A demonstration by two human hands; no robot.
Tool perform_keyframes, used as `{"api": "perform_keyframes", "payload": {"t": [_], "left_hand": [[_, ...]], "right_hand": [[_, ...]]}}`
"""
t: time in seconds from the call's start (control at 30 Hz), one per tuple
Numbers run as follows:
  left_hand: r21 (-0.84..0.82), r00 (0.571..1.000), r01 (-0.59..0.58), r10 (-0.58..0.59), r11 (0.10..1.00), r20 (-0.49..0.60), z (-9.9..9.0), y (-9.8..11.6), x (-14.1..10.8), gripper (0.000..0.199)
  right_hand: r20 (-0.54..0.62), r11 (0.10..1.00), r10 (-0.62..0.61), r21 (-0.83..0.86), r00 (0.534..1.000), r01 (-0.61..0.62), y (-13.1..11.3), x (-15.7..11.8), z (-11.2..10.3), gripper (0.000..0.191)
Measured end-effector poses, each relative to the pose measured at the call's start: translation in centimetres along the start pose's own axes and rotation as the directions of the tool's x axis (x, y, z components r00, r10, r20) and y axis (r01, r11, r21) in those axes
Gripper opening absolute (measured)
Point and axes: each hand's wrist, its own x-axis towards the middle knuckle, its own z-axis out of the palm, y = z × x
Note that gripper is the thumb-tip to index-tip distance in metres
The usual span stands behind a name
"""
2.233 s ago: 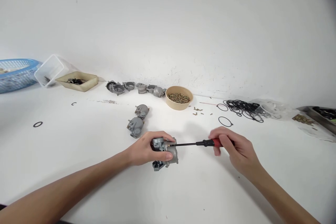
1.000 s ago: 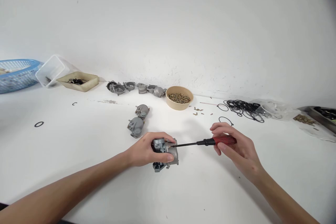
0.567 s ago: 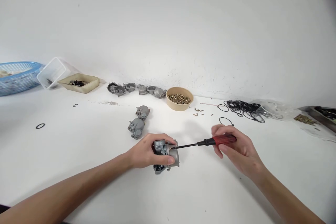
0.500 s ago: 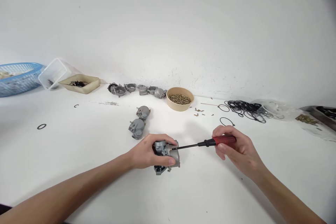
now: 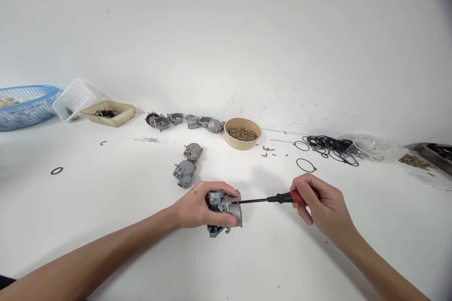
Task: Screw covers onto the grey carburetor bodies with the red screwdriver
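Note:
My left hand [image 5: 201, 207] is closed around a grey metal carburetor [image 5: 235, 212], steadying it on the white table with thumb and fingers on either side. In my right hand [image 5: 323, 204] is a screwdriver [image 5: 295, 196] with a red and black handle and a dark shaft. The shaft lies nearly level, and its tip meets the carburetor near a small brass-coloured screw. Fingers hide part of the carburetor and the handle's rear end. Two grey carburetor float bowls [image 5: 185, 172] lie beyond my left hand.
Several grey metal bowls [image 5: 161, 122] line the wall beside a tan tub [image 5: 243, 143] of brass screws. Black O-rings [image 5: 326, 145] and a clear bag [image 5: 377, 146] lie right. A yellowish tray [image 5: 122, 120], a clear box [image 5: 72, 99] and a blue basket [image 5: 31, 115] stand left.
My right hand has shifted slightly right and its grip on the screwdriver handle has turned, with the thumb now on top. The left hand and carburetor stay put.

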Motion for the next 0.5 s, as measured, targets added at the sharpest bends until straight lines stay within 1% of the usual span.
{"api": "perform_keyframes", "payload": {"t": [0.07,0.13,0.17,0.23,0.3,0.37,0.4,0.43,0.5], "left_hand": [[-0.007,1.0,-0.001,0.001,1.0,-0.003,-0.01,-0.02,0.04,0.055],[-0.014,1.0,0.002,-0.002,1.0,-0.002,-0.02,-0.06,0.05,0.056],[-0.013,1.0,0.004,-0.004,1.0,-0.001,-0.02,-0.08,0.03,0.056],[-0.003,1.0,0.003,-0.003,1.0,-0.002,-0.01,-0.1,-0.01,0.056],[-0.005,1.0,0.008,-0.008,1.0,0.0,0.02,-0.09,-0.05,0.056],[-0.016,1.0,0.014,-0.014,1.0,0.007,0.03,-0.06,-0.06,0.057],[-0.019,1.0,0.017,-0.017,1.0,0.008,0.02,-0.04,-0.05,0.058],[-0.016,1.0,0.016,-0.016,1.0,0.005,0.01,-0.04,-0.05,0.059],[0.013,1.0,0.008,-0.008,1.0,-0.006,-0.01,-0.06,-0.04,0.058]], "right_hand": [[-0.002,0.999,-0.042,0.022,0.999,0.042,-0.08,-0.01,0.06,0.032],[0.033,0.991,-0.1,0.088,0.994,0.097,-0.18,-0.01,-0.01,0.026],[0.056,0.987,-0.112,0.12,0.992,0.105,-0.23,0.0,-0.08,0.024],[0.084,0.988,-0.09,0.134,0.992,0.078,-0.3,0.04,-0.16,0.023],[0.069,0.997,-0.026,0.079,0.997,0.02,-0.33,0.11,-0.11,0.024],[0.043,0.999,0.043,0.008,0.998,-0.044,-0.3,0.19,0.0,0.033],[0.041,0.998,0.055,-0.002,0.998,-0.055,-0.27,0.22,0.04,0.037],[0.052,0.999,0.048,0.013,0.997,-0.049,-0.23,0.24,0.05,0.037],[0.091,0.996,-0.006,0.087,0.996,-0.002,-0.15,0.28,-0.07,0.028]]}}
